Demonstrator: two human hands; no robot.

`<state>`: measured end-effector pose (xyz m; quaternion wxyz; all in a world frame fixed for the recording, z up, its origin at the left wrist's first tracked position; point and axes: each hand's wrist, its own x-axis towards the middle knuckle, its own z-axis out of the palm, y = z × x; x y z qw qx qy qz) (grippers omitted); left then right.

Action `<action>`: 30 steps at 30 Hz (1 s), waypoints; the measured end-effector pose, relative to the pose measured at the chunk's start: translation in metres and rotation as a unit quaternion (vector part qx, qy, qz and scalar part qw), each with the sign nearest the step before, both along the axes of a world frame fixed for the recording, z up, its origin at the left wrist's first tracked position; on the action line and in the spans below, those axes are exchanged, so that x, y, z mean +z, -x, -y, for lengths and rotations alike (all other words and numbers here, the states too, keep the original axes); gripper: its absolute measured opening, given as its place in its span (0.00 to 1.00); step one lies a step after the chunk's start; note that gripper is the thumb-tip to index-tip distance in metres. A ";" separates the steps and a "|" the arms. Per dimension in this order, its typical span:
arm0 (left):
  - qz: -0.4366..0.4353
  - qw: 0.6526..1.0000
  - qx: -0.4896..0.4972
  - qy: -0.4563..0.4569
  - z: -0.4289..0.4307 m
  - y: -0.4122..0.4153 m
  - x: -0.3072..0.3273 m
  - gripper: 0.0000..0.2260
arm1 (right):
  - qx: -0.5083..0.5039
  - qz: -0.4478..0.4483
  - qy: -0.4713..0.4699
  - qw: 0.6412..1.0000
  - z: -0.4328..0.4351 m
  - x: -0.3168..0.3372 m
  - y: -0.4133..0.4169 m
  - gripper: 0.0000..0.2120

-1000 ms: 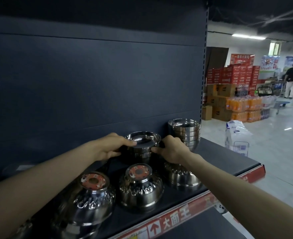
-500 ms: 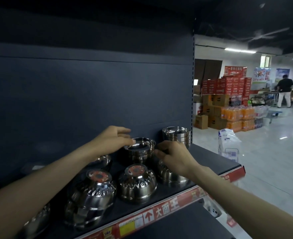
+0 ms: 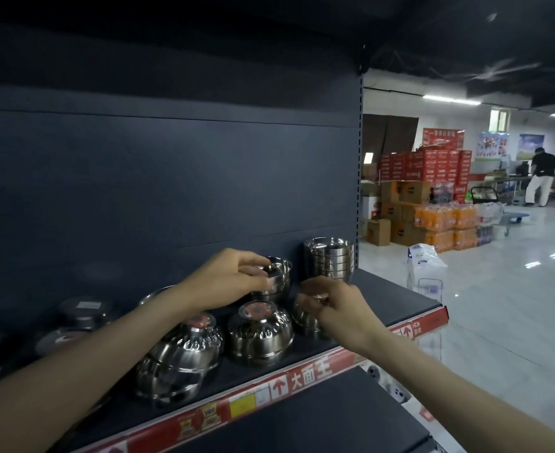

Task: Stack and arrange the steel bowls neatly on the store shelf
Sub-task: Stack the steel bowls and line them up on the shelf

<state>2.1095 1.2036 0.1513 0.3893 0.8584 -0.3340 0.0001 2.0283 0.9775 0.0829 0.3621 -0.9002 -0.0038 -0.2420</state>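
Note:
Steel bowls stand on a dark store shelf (image 3: pixel 387 297). A tall upright stack (image 3: pixel 329 258) is at the back right. Left of it a short upright stack (image 3: pixel 277 279) has my left hand (image 3: pixel 233 281) curled on its left side, fingers over the rim and thumb low. Along the front, upside-down bowls with red stickers sit at the middle (image 3: pixel 260 333) and the left (image 3: pixel 182 356). My right hand (image 3: pixel 336 307) curls its fingers over the base of a third upside-down bowl (image 3: pixel 303 322) at the front right, mostly hiding it.
More bowls (image 3: pixel 83 313) lie in shadow at the far left of the shelf. A red price strip (image 3: pixel 302 377) runs along the front edge, with a lower shelf (image 3: pixel 318 420) below. Stacked boxes (image 3: pixel 426 178) and a person (image 3: pixel 542 176) are across the aisle to the right.
My right hand left the short stack and came forward and down onto the front right upside-down bowl. My left hand stayed at the short stack. The view shifted left.

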 end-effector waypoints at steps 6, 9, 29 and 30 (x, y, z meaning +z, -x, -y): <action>0.050 0.997 0.047 -0.036 -0.032 0.002 0.004 0.22 | 0.031 0.001 -0.035 0.999 -0.024 0.004 -0.007 0.16; 0.048 0.995 0.072 -0.059 -0.063 0.001 0.002 0.26 | 0.068 -0.016 -0.045 0.997 -0.045 0.001 -0.014 0.21; -0.050 0.962 0.068 -0.261 -0.146 0.003 -0.027 0.47 | 0.132 -0.137 0.228 0.955 -0.140 -0.028 -0.036 0.61; -0.048 0.959 0.068 -0.270 -0.143 0.001 -0.027 0.47 | 0.125 -0.138 0.234 0.954 -0.140 -0.031 -0.039 0.64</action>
